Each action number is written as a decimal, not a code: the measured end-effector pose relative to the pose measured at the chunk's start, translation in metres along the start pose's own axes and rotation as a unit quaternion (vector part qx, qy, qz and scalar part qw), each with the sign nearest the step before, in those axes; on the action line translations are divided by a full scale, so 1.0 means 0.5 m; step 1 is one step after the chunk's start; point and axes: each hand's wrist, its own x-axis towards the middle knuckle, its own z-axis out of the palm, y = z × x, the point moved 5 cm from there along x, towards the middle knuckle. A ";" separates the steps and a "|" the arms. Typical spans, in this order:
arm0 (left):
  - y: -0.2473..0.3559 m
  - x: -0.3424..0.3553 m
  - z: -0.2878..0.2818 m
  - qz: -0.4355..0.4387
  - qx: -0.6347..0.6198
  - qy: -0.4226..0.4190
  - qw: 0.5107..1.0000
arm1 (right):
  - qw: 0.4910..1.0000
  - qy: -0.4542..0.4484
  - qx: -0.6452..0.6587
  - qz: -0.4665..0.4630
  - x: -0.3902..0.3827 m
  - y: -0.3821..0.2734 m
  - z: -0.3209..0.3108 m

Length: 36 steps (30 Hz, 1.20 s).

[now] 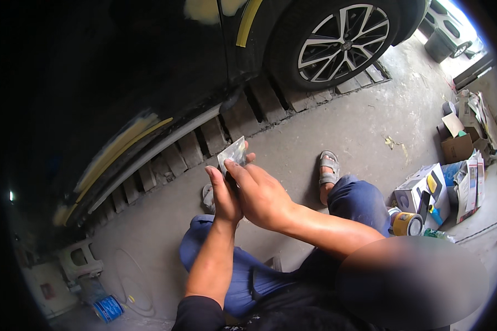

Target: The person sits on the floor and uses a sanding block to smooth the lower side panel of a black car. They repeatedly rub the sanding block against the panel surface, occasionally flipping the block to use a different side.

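Observation:
My right hand (pixel 264 197) is closed on a thin, flat, greyish scraper plate (pixel 233 152), with a digit pressed on its face and fingertips behind its edge. The plate looks smeared and tilts upward. Against the right hand lies my left hand (pixel 224 198), its thumb stretched up beside the plate. The left fingers are hidden behind the right hand, and a dark gap or thing between the palms is unclear. Ahead stands a dark car (pixel 149 66); on its lower side, yellow tape (pixel 127 156) runs beside a pale smeared patch (pixel 116 144).
The car's wheel (pixel 345 45) stands far right, above slatted floor pieces (pixel 212 135). At the right are a white box (pixel 419 190), a yellow-labelled can (pixel 407 223) and cardboard (pixel 458 144). A pale stool (pixel 82 260) and a blue can (pixel 108 308) sit lower left.

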 end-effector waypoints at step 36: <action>-0.004 -0.014 0.034 0.013 0.114 0.040 0.993 | 0.996 0.085 -0.032 -0.011 0.062 0.034 -0.030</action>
